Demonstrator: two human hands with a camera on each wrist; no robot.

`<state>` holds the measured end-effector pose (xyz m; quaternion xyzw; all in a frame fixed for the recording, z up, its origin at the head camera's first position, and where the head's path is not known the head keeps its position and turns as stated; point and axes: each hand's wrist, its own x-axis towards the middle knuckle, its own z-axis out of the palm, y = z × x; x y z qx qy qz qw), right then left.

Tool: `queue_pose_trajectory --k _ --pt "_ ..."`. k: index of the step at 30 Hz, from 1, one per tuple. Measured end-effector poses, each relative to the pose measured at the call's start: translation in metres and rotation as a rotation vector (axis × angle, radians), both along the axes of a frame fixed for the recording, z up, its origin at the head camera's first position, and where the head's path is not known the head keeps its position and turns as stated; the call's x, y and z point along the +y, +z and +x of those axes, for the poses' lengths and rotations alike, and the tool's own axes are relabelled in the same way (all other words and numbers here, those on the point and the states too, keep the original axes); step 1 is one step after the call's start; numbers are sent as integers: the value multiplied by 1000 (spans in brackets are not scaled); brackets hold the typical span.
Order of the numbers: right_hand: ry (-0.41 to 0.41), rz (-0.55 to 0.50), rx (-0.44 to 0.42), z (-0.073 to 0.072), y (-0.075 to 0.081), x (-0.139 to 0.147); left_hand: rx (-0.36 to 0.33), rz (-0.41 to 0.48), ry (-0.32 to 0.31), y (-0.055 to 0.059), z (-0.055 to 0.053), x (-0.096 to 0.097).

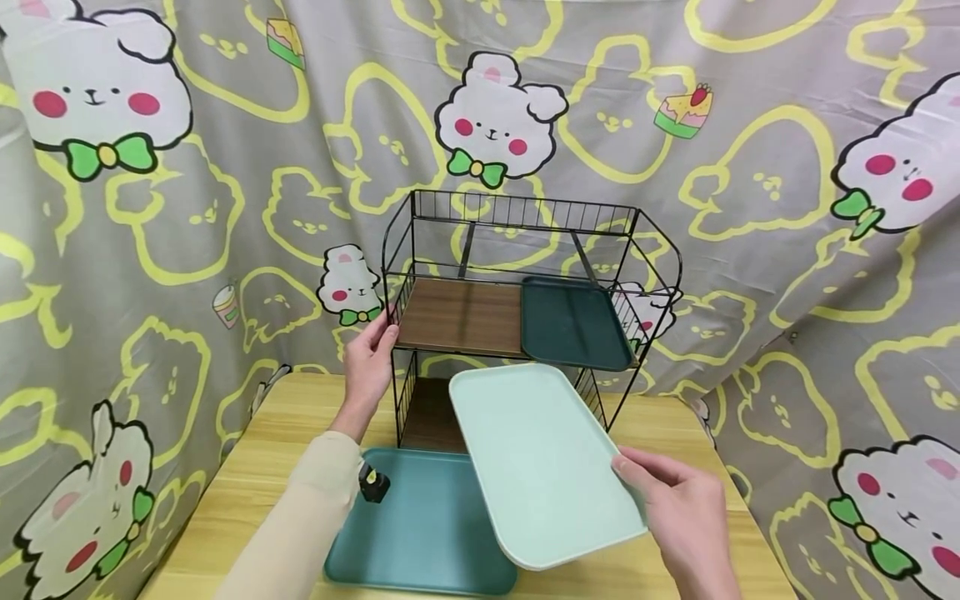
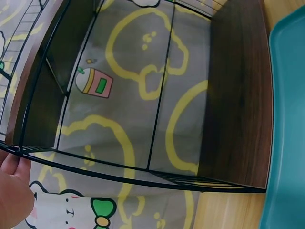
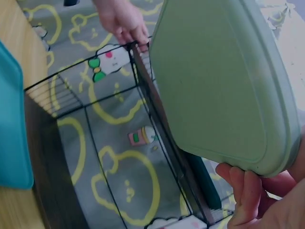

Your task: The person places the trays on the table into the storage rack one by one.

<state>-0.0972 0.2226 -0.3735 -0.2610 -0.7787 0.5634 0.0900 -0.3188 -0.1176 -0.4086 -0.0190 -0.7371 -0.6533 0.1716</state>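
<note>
Cartoon-print curtain point(image 1: 780, 92) behind wood-grain table point(image 1: 262, 442). Hands apart: L hand point(image 1: 369, 362) grips two-tier blk wire rack point(image 1: 431, 417) at its L front corner; R hand point(image 1: 682, 508) pinches mint tray point(image 1: 543, 467) by R edge, held aloft btwn hands. Dk green tray point(image 1: 573, 323) on upper shelf point(image 1: 457, 312), beyond R hand; teal tray point(image 1: 420, 525) on table, lower, btwn hands.

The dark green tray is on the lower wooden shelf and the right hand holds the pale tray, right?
Not quite: the head view shows the dark green tray on the upper wooden shelf instead. The right hand does hold the pale tray.
</note>
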Motion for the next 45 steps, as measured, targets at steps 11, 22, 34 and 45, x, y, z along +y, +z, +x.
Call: queue_pose_trajectory --k 11,22,34,45 --pt "37 -88 96 -19 17 -32 21 -15 1 -1 -2 0" --pt "38 -112 219 -59 19 -62 47 -11 -27 -3 -3 -3" --pt "-33 52 270 -100 18 -78 32 -27 -19 -3 -2 -3" --pt "-153 160 346 -123 9 -102 31 -38 1 -5 -2 -2"
